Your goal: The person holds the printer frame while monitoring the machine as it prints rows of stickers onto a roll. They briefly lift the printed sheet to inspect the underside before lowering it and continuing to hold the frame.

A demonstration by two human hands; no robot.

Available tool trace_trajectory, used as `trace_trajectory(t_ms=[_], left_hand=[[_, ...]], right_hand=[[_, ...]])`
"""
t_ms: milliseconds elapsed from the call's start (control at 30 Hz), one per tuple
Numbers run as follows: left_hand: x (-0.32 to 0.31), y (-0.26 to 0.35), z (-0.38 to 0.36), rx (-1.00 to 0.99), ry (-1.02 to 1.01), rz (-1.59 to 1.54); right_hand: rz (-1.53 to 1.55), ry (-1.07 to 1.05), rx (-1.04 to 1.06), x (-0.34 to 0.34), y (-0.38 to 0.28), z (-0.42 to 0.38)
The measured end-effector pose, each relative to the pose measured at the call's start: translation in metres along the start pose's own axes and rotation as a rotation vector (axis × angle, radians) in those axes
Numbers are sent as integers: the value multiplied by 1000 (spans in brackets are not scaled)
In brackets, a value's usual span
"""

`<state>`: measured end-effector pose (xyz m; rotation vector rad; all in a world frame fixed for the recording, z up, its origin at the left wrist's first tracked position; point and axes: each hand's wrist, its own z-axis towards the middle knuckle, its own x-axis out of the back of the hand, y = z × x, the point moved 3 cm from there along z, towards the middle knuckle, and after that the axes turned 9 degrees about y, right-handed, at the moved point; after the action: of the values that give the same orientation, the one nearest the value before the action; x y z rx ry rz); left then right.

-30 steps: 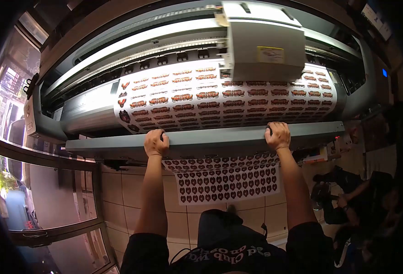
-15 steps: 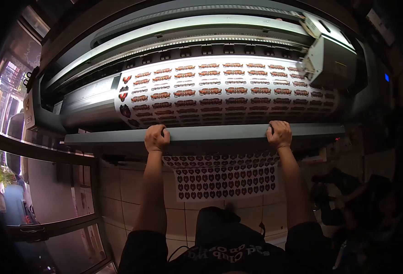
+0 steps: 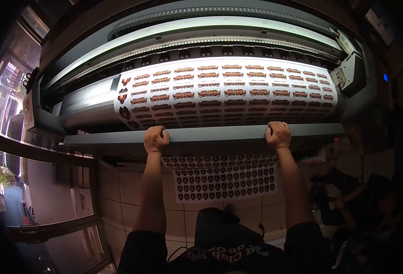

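Observation:
My left hand (image 3: 156,139) is closed over the grey front bar (image 3: 217,133) of a wide-format printer. Farther right, my right hand (image 3: 279,135) grips the same bar, its fingers curled over the far edge and partly hidden. Beyond the bar, a white printed sheet (image 3: 229,86) carries rows of small orange and dark designs on the lit bed. The print carriage (image 3: 349,73) sits at the right end of its rail. Below the bar hangs more of the printed sheet (image 3: 226,182), covered in rows of dark emblems, reaching down towards the tiled floor.
Glass door panels in a dark frame (image 3: 51,160) stand at the left. A dim figure of another person (image 3: 347,201) is low at the right. A small blue screen (image 3: 385,77) glows on the printer's right side. Floor tiles (image 3: 133,187) lie below.
The print carriage has moved right, to the end of the rail, uncovering the right end of the printed rows. Both hands stay on the bar.

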<state>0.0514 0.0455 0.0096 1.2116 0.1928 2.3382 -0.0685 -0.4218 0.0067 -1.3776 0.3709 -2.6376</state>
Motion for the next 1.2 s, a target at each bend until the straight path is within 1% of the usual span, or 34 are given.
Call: trace_trajectory(t_ms=[533, 1200], left_hand=[[0, 0, 0, 31, -43, 12], [1, 1, 0, 10, -39, 12]], right_hand=[[7, -8, -13, 2, -1, 0], [-26, -12, -5, 2, -2, 2]])
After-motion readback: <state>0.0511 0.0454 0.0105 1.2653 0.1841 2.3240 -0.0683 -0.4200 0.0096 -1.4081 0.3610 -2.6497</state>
